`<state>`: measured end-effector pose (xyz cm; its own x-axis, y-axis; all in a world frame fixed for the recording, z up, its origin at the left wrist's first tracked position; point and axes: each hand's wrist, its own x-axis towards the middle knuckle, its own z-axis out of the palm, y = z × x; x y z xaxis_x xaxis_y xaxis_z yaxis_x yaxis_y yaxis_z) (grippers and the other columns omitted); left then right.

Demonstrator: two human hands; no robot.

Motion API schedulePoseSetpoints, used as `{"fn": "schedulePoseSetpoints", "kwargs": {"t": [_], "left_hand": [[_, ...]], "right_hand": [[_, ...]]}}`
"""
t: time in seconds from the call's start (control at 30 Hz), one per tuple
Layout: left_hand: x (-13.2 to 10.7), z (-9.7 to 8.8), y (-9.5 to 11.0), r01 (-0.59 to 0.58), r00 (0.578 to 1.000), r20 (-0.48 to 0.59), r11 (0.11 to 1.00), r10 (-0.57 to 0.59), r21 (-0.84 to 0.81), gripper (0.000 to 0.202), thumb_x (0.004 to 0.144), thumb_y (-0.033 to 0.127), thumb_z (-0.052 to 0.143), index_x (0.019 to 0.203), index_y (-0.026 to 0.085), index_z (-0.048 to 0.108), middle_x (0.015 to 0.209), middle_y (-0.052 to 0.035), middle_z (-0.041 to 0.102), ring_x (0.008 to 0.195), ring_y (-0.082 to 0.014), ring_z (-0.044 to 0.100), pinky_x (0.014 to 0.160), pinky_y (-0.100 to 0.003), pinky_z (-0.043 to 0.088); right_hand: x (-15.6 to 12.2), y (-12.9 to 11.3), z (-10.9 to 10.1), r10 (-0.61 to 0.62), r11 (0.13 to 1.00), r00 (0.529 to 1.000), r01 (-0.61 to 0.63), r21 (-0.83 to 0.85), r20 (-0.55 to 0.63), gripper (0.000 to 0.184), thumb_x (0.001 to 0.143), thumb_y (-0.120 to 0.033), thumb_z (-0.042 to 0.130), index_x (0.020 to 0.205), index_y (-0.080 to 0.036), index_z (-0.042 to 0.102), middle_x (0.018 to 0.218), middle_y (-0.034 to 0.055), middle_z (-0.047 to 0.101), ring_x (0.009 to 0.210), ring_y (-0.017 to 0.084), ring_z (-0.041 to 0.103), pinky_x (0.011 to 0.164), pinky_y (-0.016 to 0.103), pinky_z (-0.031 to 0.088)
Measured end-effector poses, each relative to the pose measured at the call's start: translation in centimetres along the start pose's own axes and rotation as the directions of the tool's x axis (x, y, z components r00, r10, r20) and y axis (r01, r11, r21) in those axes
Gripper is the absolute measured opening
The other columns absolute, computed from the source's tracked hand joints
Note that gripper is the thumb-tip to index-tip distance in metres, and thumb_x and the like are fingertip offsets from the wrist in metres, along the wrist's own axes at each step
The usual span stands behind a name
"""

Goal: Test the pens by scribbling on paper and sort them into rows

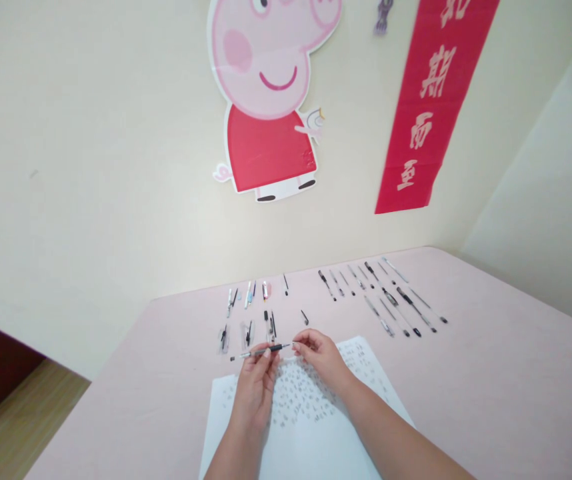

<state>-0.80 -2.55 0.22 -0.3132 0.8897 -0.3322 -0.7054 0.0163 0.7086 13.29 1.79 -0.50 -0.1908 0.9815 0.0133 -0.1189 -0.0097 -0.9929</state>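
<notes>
My left hand [259, 377] and my right hand [319, 350] hold one pen [266, 350] between them, level, above a white sheet [306, 427] covered in small marks. The left fingers pinch the pen's barrel near its middle. The right fingers pinch its right end. Both hands are closed on the pen.
Pen parts and caps [249, 313] lie in short rows on the pink table [491, 387] beyond my hands. A row of several whole pens [386, 297] lies at the back right. A cartoon pig cutout [271, 100] and a red banner [429, 100] hang on the wall.
</notes>
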Motion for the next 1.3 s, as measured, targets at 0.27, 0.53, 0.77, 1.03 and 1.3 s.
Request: {"fn": "schedulePoseSetpoints", "kwargs": {"t": [0.27,0.53,0.77,1.03,1.3], "left_hand": [[0.08,-0.13,-0.21,-0.016,0.999,0.04,1.0,0.016,-0.001,0.015,0.076,-0.001,0.059,0.079,0.013,0.065,0.083,-0.0045,0.07,0.076,-0.0104,0.067,0.071,-0.018,0.056],[0.05,-0.23,-0.49,-0.015,0.999,0.042,1.0,0.014,0.023,0.014,0.075,0.001,0.061,0.079,0.013,0.065,0.083,-0.0035,0.07,0.074,-0.0095,0.066,0.069,-0.016,0.056],[-0.01,-0.11,-0.39,-0.004,0.999,0.047,1.0,0.003,0.015,0.013,0.073,0.002,0.064,0.078,0.014,0.065,0.081,-0.003,0.07,0.074,-0.0096,0.067,0.07,-0.017,0.056],[0.11,-0.02,-0.48,-0.011,0.999,0.053,1.0,0.01,0.022,0.013,0.071,0.004,0.068,0.077,0.015,0.066,0.081,-0.0022,0.07,0.075,-0.0096,0.067,0.07,-0.016,0.055],[-0.21,0.09,-0.36,-0.018,0.998,0.067,0.999,0.016,0.027,0.013,0.07,0.004,0.069,0.077,0.015,0.066,0.081,-0.0016,0.07,0.075,-0.0093,0.067,0.07,-0.016,0.055]], "right_hand": [[-0.01,0.37,0.03,-0.027,0.999,0.999,0.029,-0.035,0.036,0.015,0.066,-0.029,0.067,0.075,-0.017,0.064,0.065,0.0004,0.062,0.062,0.015,0.058,0.058,0.026,0.044],[0.04,0.45,0.0,-0.063,0.995,0.997,0.067,-0.073,0.048,0.012,0.067,-0.027,0.067,0.074,-0.017,0.065,0.064,-0.0001,0.062,0.059,0.013,0.053,0.058,0.025,0.041],[0.16,0.4,0.1,-0.073,0.993,0.996,0.078,-0.086,0.055,0.009,0.067,-0.023,0.064,0.074,-0.017,0.066,0.063,-0.0001,0.062,0.059,0.013,0.052,0.058,0.025,0.039],[0.27,0.56,0.06,-0.072,0.992,0.995,0.078,-0.103,0.066,0.011,0.068,-0.025,0.065,0.075,-0.017,0.066,0.064,0.0003,0.062,0.059,0.013,0.052,0.058,0.026,0.039],[0.33,0.67,0.05,-0.077,0.99,0.994,0.086,-0.113,0.078,0.012,0.07,-0.028,0.065,0.075,-0.017,0.066,0.065,0.0005,0.061,0.06,0.013,0.053,0.057,0.025,0.041]]}}
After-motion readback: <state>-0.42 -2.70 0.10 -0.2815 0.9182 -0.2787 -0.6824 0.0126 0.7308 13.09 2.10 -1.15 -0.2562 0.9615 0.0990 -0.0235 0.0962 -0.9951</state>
